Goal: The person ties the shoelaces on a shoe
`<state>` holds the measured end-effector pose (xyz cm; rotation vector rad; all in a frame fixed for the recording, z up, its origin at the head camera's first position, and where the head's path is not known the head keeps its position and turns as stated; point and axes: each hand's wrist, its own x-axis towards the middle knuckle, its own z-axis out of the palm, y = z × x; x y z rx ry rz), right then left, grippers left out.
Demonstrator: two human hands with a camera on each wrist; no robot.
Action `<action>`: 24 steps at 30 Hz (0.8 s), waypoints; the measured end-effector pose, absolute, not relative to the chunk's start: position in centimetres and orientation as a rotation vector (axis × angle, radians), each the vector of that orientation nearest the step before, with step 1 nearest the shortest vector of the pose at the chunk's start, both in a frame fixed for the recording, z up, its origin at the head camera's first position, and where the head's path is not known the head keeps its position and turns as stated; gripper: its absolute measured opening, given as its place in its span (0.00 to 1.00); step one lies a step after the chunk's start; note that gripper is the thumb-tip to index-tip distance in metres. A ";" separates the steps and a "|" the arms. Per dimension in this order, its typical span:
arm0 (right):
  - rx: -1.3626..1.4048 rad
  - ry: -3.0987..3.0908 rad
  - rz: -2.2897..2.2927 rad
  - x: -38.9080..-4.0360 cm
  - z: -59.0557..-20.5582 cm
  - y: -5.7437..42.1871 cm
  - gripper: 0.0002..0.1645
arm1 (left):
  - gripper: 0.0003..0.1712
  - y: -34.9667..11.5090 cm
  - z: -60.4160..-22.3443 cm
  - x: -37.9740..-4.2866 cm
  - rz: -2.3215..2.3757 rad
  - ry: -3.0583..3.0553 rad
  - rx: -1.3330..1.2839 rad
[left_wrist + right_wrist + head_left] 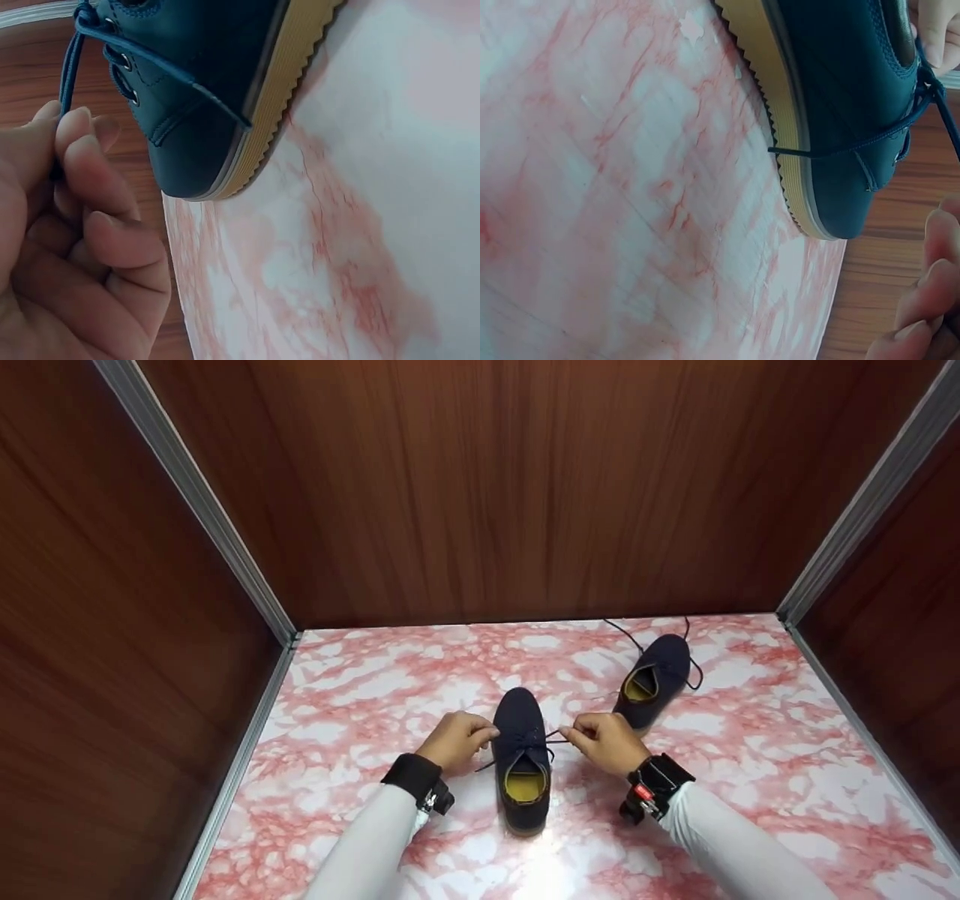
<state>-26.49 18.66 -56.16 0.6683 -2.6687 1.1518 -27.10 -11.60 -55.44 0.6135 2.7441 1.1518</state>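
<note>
A dark navy lace-up shoe (517, 709) with a yellow insole stands upright on the marbled surface, its toe pointing away from me. At its left side, my left hand (457, 741) pinches a doubled strand of the blue shoelace (70, 71) between thumb and forefinger. My right hand (609, 744) is on the other side and pinches a lace strand that runs out from the shoe's middle. The laces cross in a knot (928, 84) over the tongue. One loose lace end hangs down each side of the shoe, over the ridged tan sole (281, 97).
A second navy shoe (664, 660) stands farther back on the right, its laces spread loosely about it. Brown wood-grain panels (480, 495) enclose the red-and-white marbled surface (360, 690) at the back and both sides, with metal strips (240, 547) at the corners.
</note>
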 end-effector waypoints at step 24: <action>0.556 -2.730 1.012 -26.5 -57.1 19.0 0.30 | 0.12 -12.4 -56.1 -27.4 1.014 2.821 0.707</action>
